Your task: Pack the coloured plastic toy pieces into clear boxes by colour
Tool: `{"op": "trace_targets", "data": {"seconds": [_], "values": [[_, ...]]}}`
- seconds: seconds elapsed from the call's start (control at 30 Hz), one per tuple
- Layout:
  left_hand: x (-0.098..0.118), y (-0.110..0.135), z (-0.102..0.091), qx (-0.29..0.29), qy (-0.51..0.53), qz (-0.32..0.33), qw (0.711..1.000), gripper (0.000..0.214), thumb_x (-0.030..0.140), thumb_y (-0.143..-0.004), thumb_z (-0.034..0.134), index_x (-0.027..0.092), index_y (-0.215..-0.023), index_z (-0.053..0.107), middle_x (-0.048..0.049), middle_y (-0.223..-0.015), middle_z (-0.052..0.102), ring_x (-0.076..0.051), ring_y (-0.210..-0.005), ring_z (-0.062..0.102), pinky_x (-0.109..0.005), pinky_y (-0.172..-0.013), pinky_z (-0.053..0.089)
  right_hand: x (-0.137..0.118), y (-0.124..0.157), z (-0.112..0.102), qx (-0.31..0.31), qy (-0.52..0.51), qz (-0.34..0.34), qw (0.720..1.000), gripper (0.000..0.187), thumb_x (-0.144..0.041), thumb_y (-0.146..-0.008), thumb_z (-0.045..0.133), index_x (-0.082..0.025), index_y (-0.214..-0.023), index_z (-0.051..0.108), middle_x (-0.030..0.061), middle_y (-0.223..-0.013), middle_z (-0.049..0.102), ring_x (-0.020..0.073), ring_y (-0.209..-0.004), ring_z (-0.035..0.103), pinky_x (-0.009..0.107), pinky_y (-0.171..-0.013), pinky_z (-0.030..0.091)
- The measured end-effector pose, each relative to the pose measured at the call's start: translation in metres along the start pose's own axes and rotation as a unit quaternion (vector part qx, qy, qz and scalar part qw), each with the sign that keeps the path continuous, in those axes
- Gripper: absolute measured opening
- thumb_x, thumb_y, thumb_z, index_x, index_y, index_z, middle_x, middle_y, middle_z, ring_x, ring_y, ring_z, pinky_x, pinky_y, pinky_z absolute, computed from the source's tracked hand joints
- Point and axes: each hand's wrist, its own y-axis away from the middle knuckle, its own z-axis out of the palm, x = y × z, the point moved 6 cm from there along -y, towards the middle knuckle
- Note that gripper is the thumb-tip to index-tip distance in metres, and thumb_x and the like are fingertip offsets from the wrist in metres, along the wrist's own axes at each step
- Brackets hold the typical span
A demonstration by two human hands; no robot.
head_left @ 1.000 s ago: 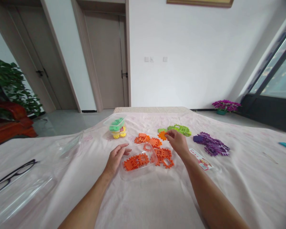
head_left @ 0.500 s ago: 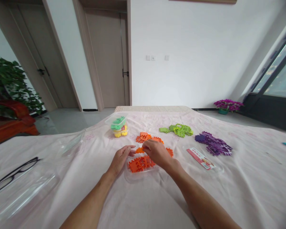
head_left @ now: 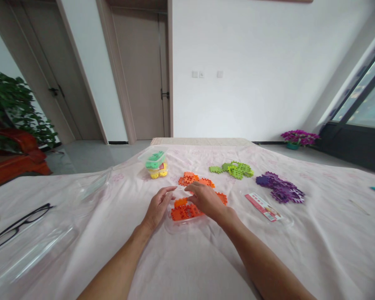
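Observation:
A clear plastic box (head_left: pixel 183 227) sits on the cloth in front of me, with orange interlocking snowflake-like pieces (head_left: pixel 187 211) inside. My left hand (head_left: pixel 158 204) is around the box's left side, its fingers stretched along the wall and the thumb at the upper left corner. Over the right part of the box hovers my right hand (head_left: pixel 206 200), its fingertips and thumb apart near the far rim. One orange piece (head_left: pixel 180 202) stands higher than the others, close to the right thumb. More loose orange pieces (head_left: pixel 193 179) lie just beyond, partly hidden by the right hand.
Green pieces (head_left: pixel 237 170) and purple pieces (head_left: pixel 279 187) lie to the right, beside a labelled clear lid (head_left: pixel 265 208). Stacked boxes (head_left: pixel 156 163) of green and yellow pieces stand at the back left. Eyeglasses (head_left: pixel 17 227) and a clear plastic container (head_left: pixel 34 254) are at left.
The orange piece that was between my right fingers is down in the box, and those fingers have spread. The box has shifted slightly right and away from me.

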Motion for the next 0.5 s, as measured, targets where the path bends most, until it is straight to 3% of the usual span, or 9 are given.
{"op": "trace_targets", "data": {"seconds": [0.13,0.27,0.5], "values": [[0.008,0.001,-0.002,0.011,-0.024,0.054,0.998,0.031,0.04,-0.088,0.053,0.021,-0.099,0.074,-0.0103,-0.123,0.062,-0.024,-0.109,0.061,-0.037,-0.097,0.046,0.002,0.001,-0.004,-0.016,0.006,0.01,1.0,0.019,-0.016,-0.084,0.06,-0.023,-0.095,0.074,0.004,-0.098,0.072,0.0164,-0.086,0.064,0.024,-0.074,0.042],[0.009,0.002,0.0,-0.017,-0.067,0.059,0.996,0.027,0.038,-0.087,0.055,0.022,-0.086,0.077,-0.0087,-0.127,0.06,-0.025,-0.118,0.056,-0.037,-0.107,0.039,-0.004,0.004,0.007,-0.068,0.014,-0.049,0.996,0.019,-0.015,-0.082,0.061,-0.024,-0.087,0.076,0.0027,-0.085,0.071,0.0166,-0.084,0.063,0.024,-0.073,0.041],[0.007,0.002,0.004,-0.055,-0.103,0.066,0.991,0.031,0.039,-0.09,0.05,0.022,-0.095,0.076,-0.0092,-0.13,0.059,-0.026,-0.122,0.053,-0.038,-0.108,0.038,-0.022,0.01,0.017,-0.118,-0.022,-0.117,0.986,0.017,-0.033,-0.086,0.064,-0.031,-0.096,0.076,0.0009,-0.094,0.065,0.0139,-0.084,0.058,0.023,-0.072,0.037]]}}
